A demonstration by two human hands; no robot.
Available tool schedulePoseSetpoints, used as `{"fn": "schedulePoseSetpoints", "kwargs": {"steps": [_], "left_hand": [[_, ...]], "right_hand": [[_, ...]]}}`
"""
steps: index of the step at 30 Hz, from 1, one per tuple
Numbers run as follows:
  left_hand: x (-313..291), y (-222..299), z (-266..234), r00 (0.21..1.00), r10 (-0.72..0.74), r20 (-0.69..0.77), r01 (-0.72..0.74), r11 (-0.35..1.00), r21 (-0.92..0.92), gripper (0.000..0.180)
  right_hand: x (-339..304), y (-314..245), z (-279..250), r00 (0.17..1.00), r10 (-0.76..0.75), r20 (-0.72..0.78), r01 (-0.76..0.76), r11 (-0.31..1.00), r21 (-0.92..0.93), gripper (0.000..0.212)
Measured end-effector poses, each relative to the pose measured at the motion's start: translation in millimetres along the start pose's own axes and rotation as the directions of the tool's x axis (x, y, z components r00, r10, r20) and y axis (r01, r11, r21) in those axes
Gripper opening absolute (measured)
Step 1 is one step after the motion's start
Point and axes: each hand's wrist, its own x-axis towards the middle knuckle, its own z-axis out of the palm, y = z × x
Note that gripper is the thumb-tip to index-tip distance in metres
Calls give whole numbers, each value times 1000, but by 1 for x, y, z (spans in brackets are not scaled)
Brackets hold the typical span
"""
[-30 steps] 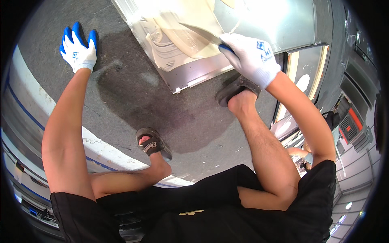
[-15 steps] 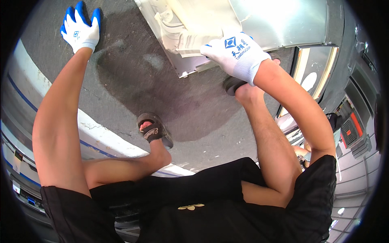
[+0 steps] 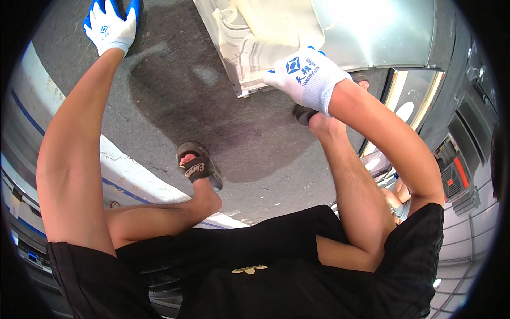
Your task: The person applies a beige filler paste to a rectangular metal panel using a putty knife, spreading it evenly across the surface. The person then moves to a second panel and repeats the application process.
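Note:
My left hand, in a white glove with blue fingertips, rests on the dark grey floor at the far left. Its fingers are spread and nothing is in them. My right hand, gloved the same way, is over the near edge of a pale metal sheet. Those fingers curl under and away, so whatever they grip is hidden. Thick cream-coloured paste lies smeared in ridged streaks over the left part of the sheet, just beyond my right hand.
A black sandal on my left foot stands on the floor. Along the left runs a white strip with a blue line. A framed panel lies right of the sheet. Another person is partly visible at the right.
My right hand has come slightly nearer to me, off the paste's near edge, and more of the streaked paste shows. My left hand stays spread on the floor; the view has shifted a little.

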Motion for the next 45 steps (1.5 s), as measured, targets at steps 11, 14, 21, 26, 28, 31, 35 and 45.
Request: {"fn": "schedulePoseSetpoints", "kwargs": {"steps": [11,14,21,26,28,31,35,45], "left_hand": [[0,-2,3,998,41,-46,-42,999,-16,67],[-1,-1,3,998,45,-52,-46,999,-22,67],[-2,-1,4,996,56,-63,-57,998,-17,67],[-2,-15,19,994,80,-77,-80,997,-2,68],[0,-22,27,990,92,-107,-98,994,-49,70],[5,-27,36,981,113,-159,-132,984,-120,74],[7,-22,27,978,123,-166,-147,980,-137,73],[3,-4,3,999,37,-23,-37,999,-3,69]], "right_hand": [[-10,21,27,798,217,-562,-45,952,304,24],[-3,6,44,827,415,-379,-120,789,603,34],[24,-17,57,817,504,-280,-107,610,785,34],[32,-18,61,793,490,-361,-58,651,757,41],[40,-12,59,767,475,-431,-56,720,692,44],[55,-3,50,765,477,-433,-125,769,627,48],[43,30,34,713,592,-375,-186,676,713,43],[30,-15,70,778,507,-370,-80,665,743,38]]}}
